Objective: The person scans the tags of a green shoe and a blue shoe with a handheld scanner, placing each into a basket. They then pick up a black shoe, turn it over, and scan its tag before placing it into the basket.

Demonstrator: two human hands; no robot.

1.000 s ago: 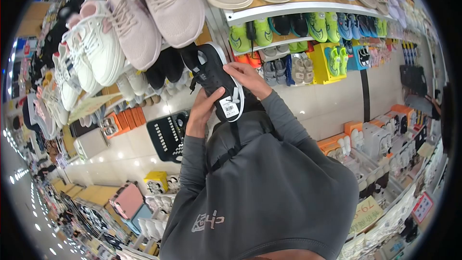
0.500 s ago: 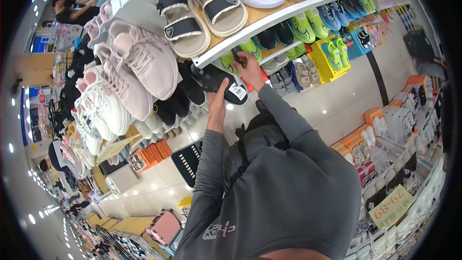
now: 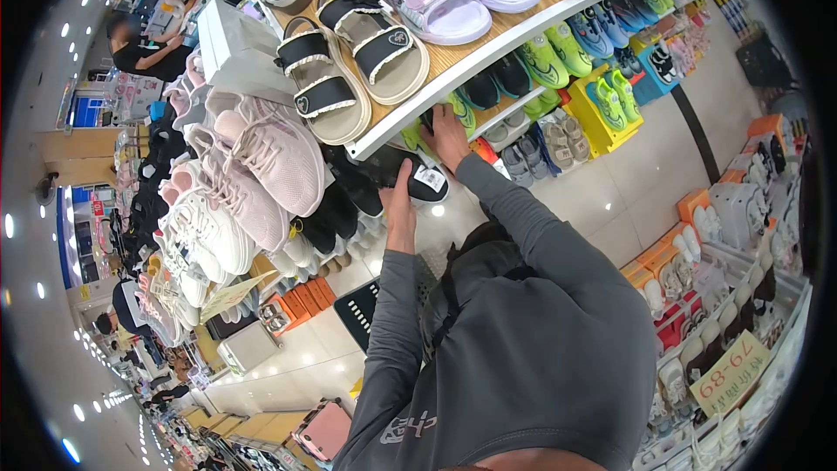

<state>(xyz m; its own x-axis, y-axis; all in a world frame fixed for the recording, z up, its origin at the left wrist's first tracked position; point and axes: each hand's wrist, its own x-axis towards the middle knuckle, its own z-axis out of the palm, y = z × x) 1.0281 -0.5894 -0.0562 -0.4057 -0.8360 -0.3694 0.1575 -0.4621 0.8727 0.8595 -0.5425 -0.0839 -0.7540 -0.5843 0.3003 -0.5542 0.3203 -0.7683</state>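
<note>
My left hand [image 3: 399, 214] grips the near edge of a black shoe [image 3: 394, 167], which carries a white label [image 3: 431, 178]. The shoe sits partly under the end of the upper shelf, so much of it is hidden. Just right of it, my right hand [image 3: 447, 138] reaches in below the shelf edge, its fingers curled around a small dark thing I cannot make out. Neon green shoes [image 3: 462, 113] stand right behind those fingers. Above both hands, black-strapped sandals [image 3: 336, 92] rest on the shelf.
Pale pink sneakers [image 3: 275, 153] and white sneakers [image 3: 207, 235] crowd the left. The white shelf edge [image 3: 506, 57] overhangs my hands. A yellow box [image 3: 610, 135] holds green shoes at right. A price sign [image 3: 728, 372] stands lower right. A person [image 3: 148, 52] is at upper left.
The shelf and sandals sit lower in view. My right hand has moved deeper beneath the shelf edge. The black shoe shows less from under the shelf, with my left hand still on it.
</note>
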